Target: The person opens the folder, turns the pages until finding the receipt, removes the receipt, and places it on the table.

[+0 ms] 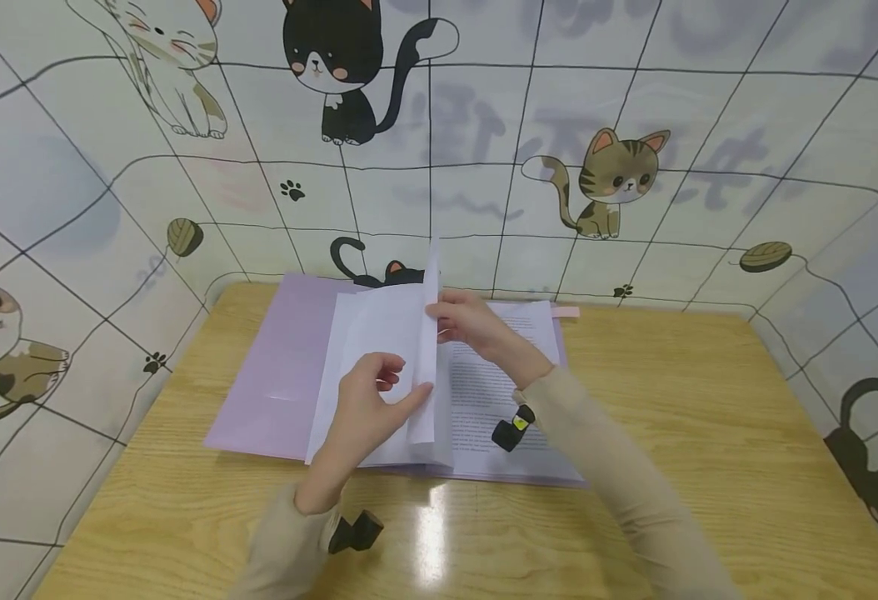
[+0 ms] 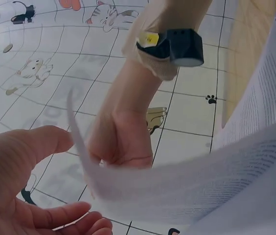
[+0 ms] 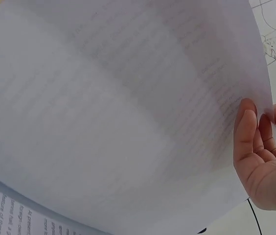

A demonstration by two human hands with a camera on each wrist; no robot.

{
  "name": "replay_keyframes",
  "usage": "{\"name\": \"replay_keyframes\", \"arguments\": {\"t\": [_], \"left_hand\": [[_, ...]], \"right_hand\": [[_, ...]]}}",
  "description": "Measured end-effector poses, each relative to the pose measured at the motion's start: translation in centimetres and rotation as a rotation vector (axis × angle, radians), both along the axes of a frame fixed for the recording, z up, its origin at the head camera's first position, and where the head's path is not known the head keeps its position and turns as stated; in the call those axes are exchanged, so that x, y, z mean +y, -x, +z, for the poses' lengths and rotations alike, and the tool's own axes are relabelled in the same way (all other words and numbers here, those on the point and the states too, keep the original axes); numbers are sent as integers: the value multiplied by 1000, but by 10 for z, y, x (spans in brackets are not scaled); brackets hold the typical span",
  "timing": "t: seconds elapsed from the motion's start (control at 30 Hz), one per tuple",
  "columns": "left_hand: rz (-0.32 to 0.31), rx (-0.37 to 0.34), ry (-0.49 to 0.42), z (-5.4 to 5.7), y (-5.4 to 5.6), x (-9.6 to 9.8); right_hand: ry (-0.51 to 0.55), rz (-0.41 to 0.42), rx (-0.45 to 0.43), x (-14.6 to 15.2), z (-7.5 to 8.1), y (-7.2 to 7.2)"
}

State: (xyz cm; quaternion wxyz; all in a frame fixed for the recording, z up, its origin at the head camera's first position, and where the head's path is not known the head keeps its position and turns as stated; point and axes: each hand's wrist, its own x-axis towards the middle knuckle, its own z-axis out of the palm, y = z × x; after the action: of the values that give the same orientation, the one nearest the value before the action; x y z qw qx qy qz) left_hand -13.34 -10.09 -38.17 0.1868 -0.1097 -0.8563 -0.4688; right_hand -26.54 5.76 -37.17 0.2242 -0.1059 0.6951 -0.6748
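A stack of printed pages (image 1: 502,392) lies spread in a purple folder (image 1: 270,375) on the table. One white sheet (image 1: 426,358) stands nearly upright near the middle, its print showing faintly through in the right wrist view. Along its upper part, my right hand (image 1: 472,323) pinches the edge; in the right wrist view that hand (image 3: 265,159) has fingers on the page's face. Lower down, my left hand (image 1: 367,408) has its thumb at the sheet's edge. In the left wrist view this hand's (image 2: 11,181) fingers stay spread away from the thumb, gripping nothing.
A pink tab (image 1: 565,312) sticks out past the pages' top right corner. Behind the wooden table (image 1: 679,400) rises a wall (image 1: 484,200) with cat drawings and grid lines. Each wrist carries a small black camera (image 1: 512,429).
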Motion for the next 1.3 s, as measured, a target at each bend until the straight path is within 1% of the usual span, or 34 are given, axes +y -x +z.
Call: {"name": "replay_keyframes", "arguments": {"t": [0.1,0.17,0.27,0.43,0.57,0.7,0.9,1.1,1.3], "left_hand": [[13,45,28,-2,0,6],[19,61,44,-3,0,8],[24,73,57,-1,0,11],[36,72,78,0,0,11],[45,102,91,0,0,10],[34,129,97,0,0,8],[27,119,100,1,0,3],[22,100,62,-1,2,-2],[42,83,67,-3,2,-8]], "right_hand": [[-1,-6,1,-5,-2,-1],[-7,-5,3,-7,-3,-2],[-17,-3,3,-10,-3,-3],[-18,-2,1,-14,-4,-4],[-17,-1,0,-17,-4,-4],[-11,4,-12,-19,-3,-5],[7,16,-20,-22,-2,-6],[22,10,-42,-23,-3,-5],[32,26,-49,-23,-2,-7]]}}
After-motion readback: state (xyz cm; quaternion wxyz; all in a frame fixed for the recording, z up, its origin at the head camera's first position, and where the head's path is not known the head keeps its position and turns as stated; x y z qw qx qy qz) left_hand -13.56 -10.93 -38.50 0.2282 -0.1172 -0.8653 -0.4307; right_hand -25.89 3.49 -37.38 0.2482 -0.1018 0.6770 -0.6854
